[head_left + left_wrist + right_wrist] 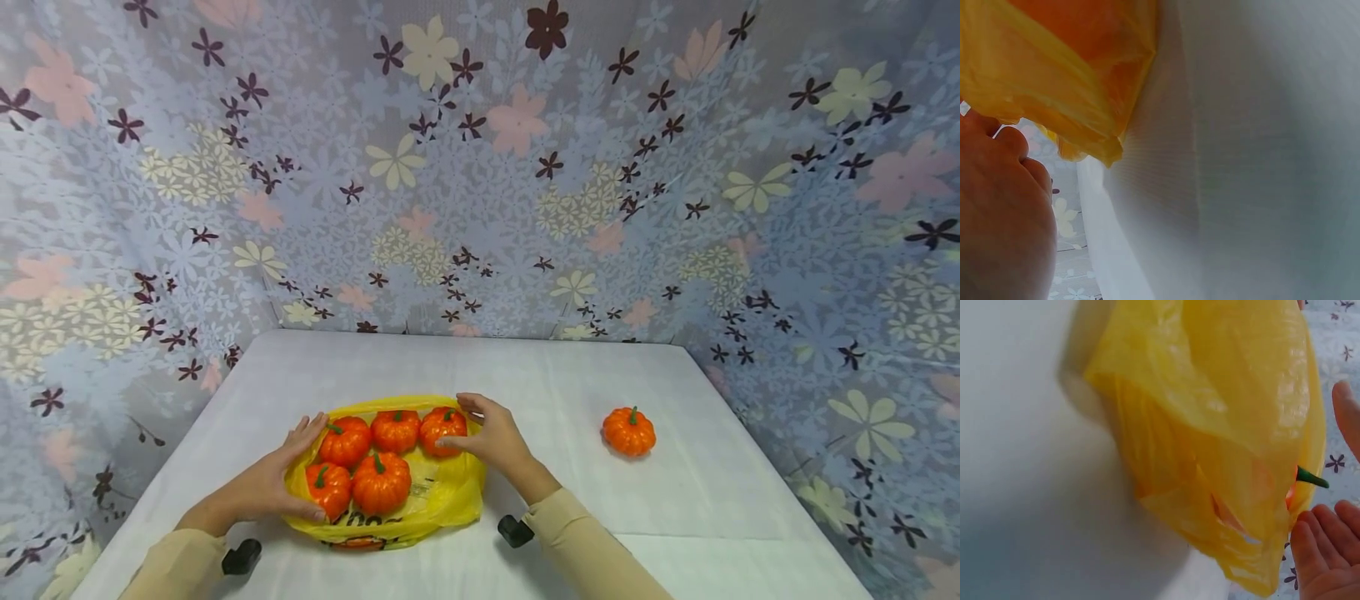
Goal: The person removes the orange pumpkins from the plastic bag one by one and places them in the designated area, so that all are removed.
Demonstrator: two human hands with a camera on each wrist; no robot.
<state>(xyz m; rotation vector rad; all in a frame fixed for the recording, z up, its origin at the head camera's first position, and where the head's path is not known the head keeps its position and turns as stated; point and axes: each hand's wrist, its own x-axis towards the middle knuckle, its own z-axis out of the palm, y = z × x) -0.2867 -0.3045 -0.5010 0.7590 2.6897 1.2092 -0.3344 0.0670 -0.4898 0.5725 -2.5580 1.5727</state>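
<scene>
In the head view, a yellow bag lies on the white table, left of the middle, its mouth upward and five pumpkins showing inside. Three of them sit along the far side, and two sit nearer, toward the left; each has a green stem. Dark lettering runs along the near side of the bag. The left hand is at the bag's left edge, its thumb stretched along the near corner and its fingers reaching up the far one, spread rather than curled. The right hand is at the far right corner, its thumb reaching over the rightmost pumpkin in the bag and its fingers extended at the rim. A lone pumpkin rests on the table, well apart to the right. Flowered cloth hangs behind and at both sides. In the left wrist view, orange shows through the bag at the upper left, with the left hand close below it; whether its fingers touch the plastic cannot be told. In the right wrist view, the right hand's fingers lie straight by the bag's edge, the thumb held apart, and a green stem sticks out between them.
</scene>
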